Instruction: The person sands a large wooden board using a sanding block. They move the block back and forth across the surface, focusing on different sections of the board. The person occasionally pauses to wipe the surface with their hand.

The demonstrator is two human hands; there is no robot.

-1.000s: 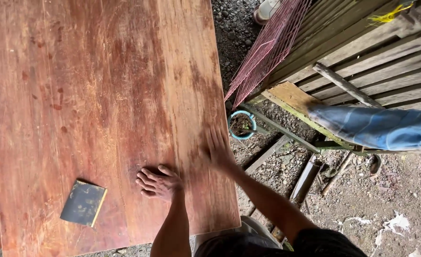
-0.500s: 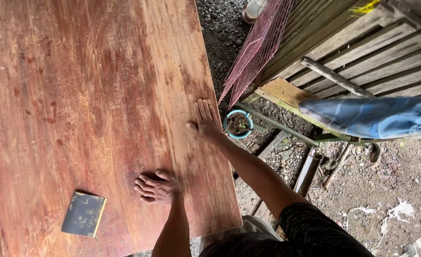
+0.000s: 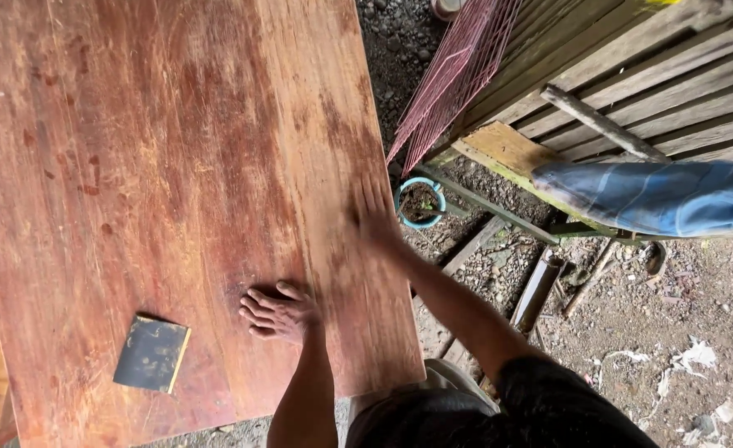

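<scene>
- Bare ground (image 3: 673, 315) of dirt and gravel, strewn with scraps
- Slatted wooden wall (image 3: 673, 75) at upper right
- Pink wire mesh panel (image 3: 458, 75) leaning against it
- Small teal pot (image 3: 420, 202) of soil on the ground
- Blue cloth roll (image 3: 657, 197) on a plank
- Soft daylight

An outdoor, makeshift woodworking yard: a large reddish wooden board (image 3: 167, 191) lies over gravel ground (image 3: 673, 332), with a slatted timber wall (image 3: 673, 91), pink wire mesh (image 3: 458, 75) and scrap planks (image 3: 507, 149) alongside

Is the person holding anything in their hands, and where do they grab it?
Nothing is held. The left hand rests flat on the wooden board, and the right hand lies flat near its edge. The sanding block lies untouched.
</scene>
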